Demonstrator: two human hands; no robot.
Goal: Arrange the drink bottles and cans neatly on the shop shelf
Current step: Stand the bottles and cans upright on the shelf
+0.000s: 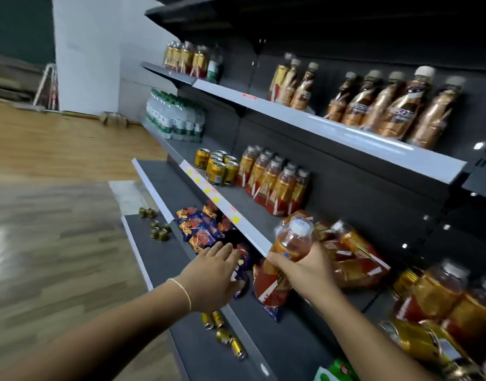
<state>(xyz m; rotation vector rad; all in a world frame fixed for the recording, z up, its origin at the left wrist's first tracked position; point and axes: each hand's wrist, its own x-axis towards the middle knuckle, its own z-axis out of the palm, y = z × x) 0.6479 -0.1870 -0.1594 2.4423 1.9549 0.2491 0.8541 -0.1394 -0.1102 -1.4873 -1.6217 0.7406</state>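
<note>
Orange drink bottle (pixel 290 243) with a white cap sits in the right hand (pixel 305 273), whose thumb and fingers are wrapped tight around its body. It is tilted, cap pointing up and away, and is held at the front edge of the middle shelf (pixel 230 198). Just behind it, several matching bottles (pixel 351 254) lie toppled on that shelf. Further left on the same shelf, a tidy block of upright orange bottles (pixel 274 185) stands just beside a cluster of gold cans (pixel 218 166).

The left hand (pixel 214 276) reaches out palm down with fingers straight and close together, holding nothing. It is over the blue and orange snack packets (pixel 203 226) heaped on the lower shelf (pixel 164 185); whether the fingertips touch them I cannot tell. A thin bracelet (pixel 181 290) circles that wrist.

On the bottom shelf (pixel 159 259), small gold cans (pixel 156 226) are scattered at the far end, and a few more cans (pixel 222 328) lie on their sides below the left wrist.

Green-labelled water bottles (pixel 173 119) are packed at the far end of the middle shelf. Copper-wrapped bottles (pixel 387 105) line the upper shelf (pixel 291 116). At the near right, more orange bottles and gold cans (pixel 442 303) stand crowded together.
</note>
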